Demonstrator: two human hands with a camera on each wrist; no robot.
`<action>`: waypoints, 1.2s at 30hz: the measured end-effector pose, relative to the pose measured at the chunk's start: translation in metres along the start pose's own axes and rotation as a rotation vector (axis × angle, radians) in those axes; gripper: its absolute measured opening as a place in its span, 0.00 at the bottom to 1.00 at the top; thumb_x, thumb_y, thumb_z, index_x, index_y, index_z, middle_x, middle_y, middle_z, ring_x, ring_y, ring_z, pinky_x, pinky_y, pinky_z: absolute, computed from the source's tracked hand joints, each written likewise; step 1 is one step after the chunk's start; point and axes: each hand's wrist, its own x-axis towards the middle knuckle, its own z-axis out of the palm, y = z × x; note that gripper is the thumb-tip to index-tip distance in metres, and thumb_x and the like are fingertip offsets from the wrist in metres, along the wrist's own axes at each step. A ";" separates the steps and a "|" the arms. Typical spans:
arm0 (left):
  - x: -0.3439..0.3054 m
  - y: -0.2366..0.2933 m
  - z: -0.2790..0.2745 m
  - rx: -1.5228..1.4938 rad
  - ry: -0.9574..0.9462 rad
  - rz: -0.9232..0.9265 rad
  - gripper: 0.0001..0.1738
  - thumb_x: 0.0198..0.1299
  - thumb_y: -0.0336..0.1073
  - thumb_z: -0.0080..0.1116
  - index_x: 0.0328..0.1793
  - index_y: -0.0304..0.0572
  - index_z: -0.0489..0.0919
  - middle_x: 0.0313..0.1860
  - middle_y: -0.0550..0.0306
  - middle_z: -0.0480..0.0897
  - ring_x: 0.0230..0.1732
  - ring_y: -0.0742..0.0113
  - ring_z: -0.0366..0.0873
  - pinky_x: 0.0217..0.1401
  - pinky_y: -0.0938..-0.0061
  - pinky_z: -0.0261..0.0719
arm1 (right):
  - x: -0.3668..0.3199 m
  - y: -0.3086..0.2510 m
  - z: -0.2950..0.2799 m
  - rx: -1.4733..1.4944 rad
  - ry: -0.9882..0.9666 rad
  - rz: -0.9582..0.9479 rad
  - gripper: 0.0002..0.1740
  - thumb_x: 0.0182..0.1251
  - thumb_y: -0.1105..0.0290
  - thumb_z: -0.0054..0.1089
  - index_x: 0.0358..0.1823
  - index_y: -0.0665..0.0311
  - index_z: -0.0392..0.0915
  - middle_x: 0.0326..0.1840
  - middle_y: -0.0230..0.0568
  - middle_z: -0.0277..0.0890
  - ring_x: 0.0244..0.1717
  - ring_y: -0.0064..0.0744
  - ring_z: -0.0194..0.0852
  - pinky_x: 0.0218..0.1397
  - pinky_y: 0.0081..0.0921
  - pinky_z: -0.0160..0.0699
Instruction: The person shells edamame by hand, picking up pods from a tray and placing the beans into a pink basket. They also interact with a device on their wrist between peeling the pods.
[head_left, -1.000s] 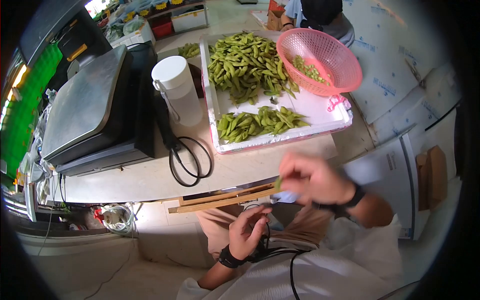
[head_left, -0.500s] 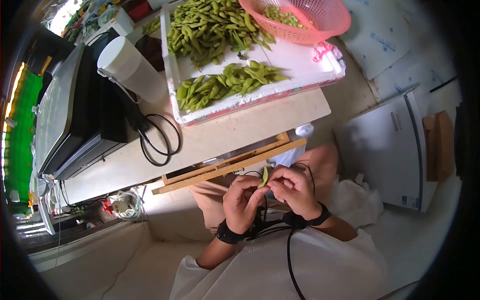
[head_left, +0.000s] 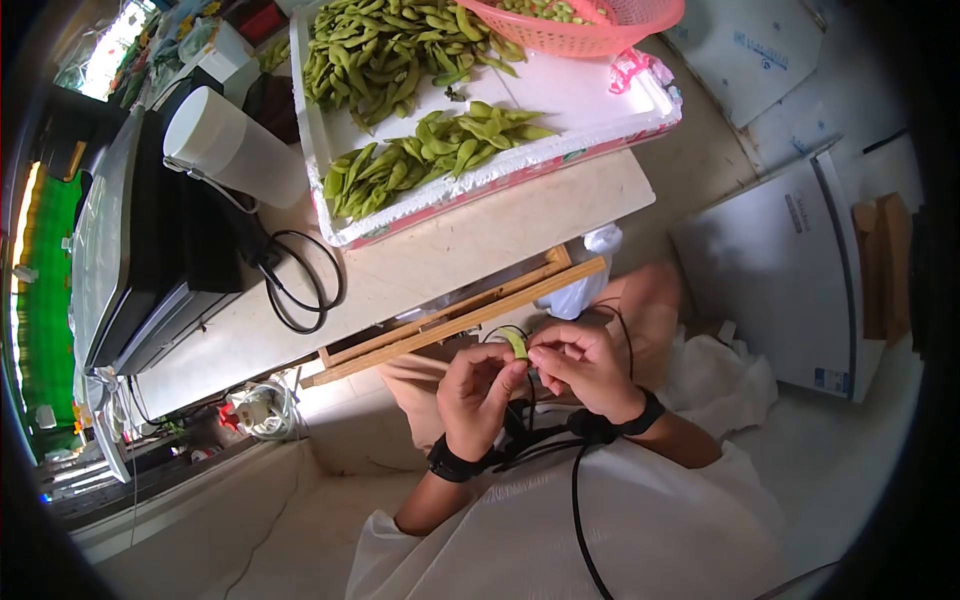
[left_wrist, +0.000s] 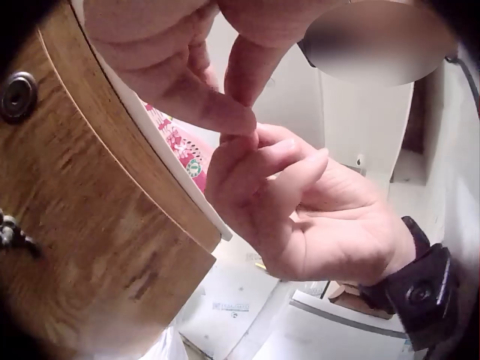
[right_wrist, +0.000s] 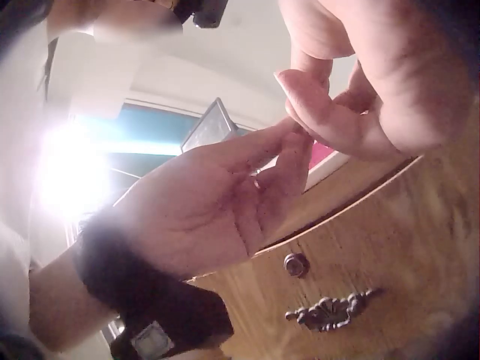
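Note:
Both hands meet in front of the person's lap, below the table edge. The left hand pinches a green edamame pod between thumb and forefinger, with the pod's upper end sticking up. At the pod's right side, the right hand pinches its lower end with thumb and index finger. In the left wrist view the right hand comes fingertip to fingertip with the left; the pod is hidden there. From the right wrist, the left hand shows its fingertips together, the pod again covered by fingers.
On the table, a white foam tray carries a large pile of edamame pods and a smaller row. A pink basket with shelled beans sits at its back right. A lidded bottle, a scale and an open wooden drawer are nearby.
The right hand came down from beside the tray with a pod and joined the left hand, which now pinches it too. The pod has since tilted leftward. The head view has shifted downward.

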 end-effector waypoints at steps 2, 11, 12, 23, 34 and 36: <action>-0.002 0.000 -0.001 -0.094 0.022 -0.101 0.10 0.58 0.21 0.60 0.46 0.30 0.77 0.39 0.53 0.79 0.40 0.71 0.78 0.43 0.79 0.78 | 0.001 -0.002 0.000 -0.024 -0.008 -0.006 0.08 0.67 0.73 0.56 0.42 0.72 0.77 0.29 0.30 0.74 0.24 0.11 0.68 0.23 0.11 0.70; -0.004 -0.012 -0.013 -0.284 -0.142 -0.198 0.06 0.62 0.23 0.55 0.45 0.33 0.75 0.40 0.50 0.80 0.35 0.69 0.78 0.39 0.78 0.79 | 0.001 0.001 -0.005 -0.041 -0.092 0.026 0.03 0.65 0.77 0.55 0.36 0.70 0.74 0.28 0.30 0.75 0.24 0.12 0.69 0.25 0.10 0.70; -0.004 -0.013 -0.014 -0.326 -0.159 -0.225 0.05 0.62 0.23 0.55 0.44 0.34 0.76 0.40 0.50 0.80 0.34 0.69 0.78 0.38 0.79 0.78 | 0.001 0.004 -0.005 -0.035 -0.093 -0.010 0.02 0.64 0.77 0.55 0.35 0.70 0.74 0.28 0.30 0.75 0.24 0.12 0.69 0.24 0.10 0.69; 0.001 -0.014 -0.008 0.082 -0.049 -0.050 0.11 0.57 0.23 0.61 0.46 0.32 0.78 0.40 0.49 0.82 0.38 0.66 0.82 0.41 0.76 0.80 | 0.005 0.018 -0.005 0.041 0.050 0.080 0.03 0.63 0.75 0.56 0.34 0.67 0.72 0.26 0.28 0.74 0.20 0.09 0.64 0.21 0.09 0.64; 0.000 -0.017 -0.013 0.000 -0.162 -0.213 0.11 0.58 0.28 0.62 0.47 0.31 0.79 0.37 0.52 0.83 0.36 0.67 0.82 0.38 0.78 0.80 | 0.006 0.023 -0.016 -0.334 -0.037 -0.126 0.05 0.58 0.77 0.59 0.29 0.67 0.71 0.25 0.27 0.71 0.27 0.11 0.67 0.30 0.13 0.68; 0.001 -0.019 -0.017 -0.254 -0.170 -0.375 0.09 0.64 0.31 0.57 0.46 0.33 0.78 0.36 0.56 0.82 0.33 0.75 0.78 0.34 0.81 0.78 | 0.005 0.030 -0.012 -0.266 -0.043 -0.122 0.05 0.59 0.77 0.58 0.30 0.67 0.71 0.25 0.27 0.71 0.27 0.12 0.67 0.30 0.13 0.69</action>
